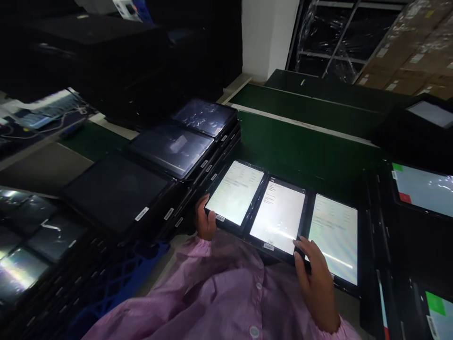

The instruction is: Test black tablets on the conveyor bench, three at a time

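Observation:
Three lit tablets lie side by side before me, in black frames: a left tablet (237,191), a middle tablet (279,212) and a right tablet (334,236). My left hand (206,221) grips the near left corner of the left tablet, thumb at the front edge and fingers along the side. At the lower right corner of the middle tablet is my right hand (316,276), its fingers apart and the fingertips touching the screen's edge. Part of the right tablet's left side is behind this hand. White labels sit on the tablets' near edges.
Dark-screened tablets (170,146) are stacked on the left, beside a blue plastic crate (116,288). More lit tablets (424,189) stand in black stacks at right. A green work surface (283,137) stretches behind; cardboard boxes (406,56) are piled at the back right.

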Tool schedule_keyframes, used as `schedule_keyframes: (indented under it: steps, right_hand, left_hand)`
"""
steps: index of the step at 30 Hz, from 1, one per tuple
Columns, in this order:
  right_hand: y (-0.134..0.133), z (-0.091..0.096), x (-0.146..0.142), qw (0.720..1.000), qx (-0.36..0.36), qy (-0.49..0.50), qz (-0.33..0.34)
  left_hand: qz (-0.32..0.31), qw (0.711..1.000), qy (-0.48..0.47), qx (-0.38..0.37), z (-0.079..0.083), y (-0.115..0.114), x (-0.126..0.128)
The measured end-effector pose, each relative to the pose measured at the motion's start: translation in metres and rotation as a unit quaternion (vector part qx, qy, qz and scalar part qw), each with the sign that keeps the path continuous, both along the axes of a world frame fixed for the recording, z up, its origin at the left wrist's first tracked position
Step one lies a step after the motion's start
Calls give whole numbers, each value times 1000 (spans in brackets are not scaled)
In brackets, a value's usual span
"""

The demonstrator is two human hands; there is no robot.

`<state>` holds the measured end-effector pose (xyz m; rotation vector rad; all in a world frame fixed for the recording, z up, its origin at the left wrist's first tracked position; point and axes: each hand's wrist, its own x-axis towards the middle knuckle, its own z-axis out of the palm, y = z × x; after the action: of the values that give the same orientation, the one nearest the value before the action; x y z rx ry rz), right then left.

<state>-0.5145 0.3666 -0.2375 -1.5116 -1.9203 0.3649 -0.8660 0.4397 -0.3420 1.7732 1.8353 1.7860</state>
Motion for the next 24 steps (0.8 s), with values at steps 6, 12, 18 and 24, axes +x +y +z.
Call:
schedule_keyframes:
  steps: [6, 12, 18, 24]
  right_hand:
    - [-1, 2, 3, 1000, -5, -16, -11]
    - [-5, 0, -23, 993, 40, -63, 92]
    - [-1, -2, -41, 988, 74, -62, 116]
    - [-19, 16, -23, 986, -78, 143, 38]
  left_hand:
    - [2, 1000, -15, -22, -4, -1, 0]
    - [4, 1000, -9, -26, -4, -1, -1]
    - [8, 1000, -2, -26, -4, 0, -1]
    - [15, 999, -13, -25, -5, 0, -1]
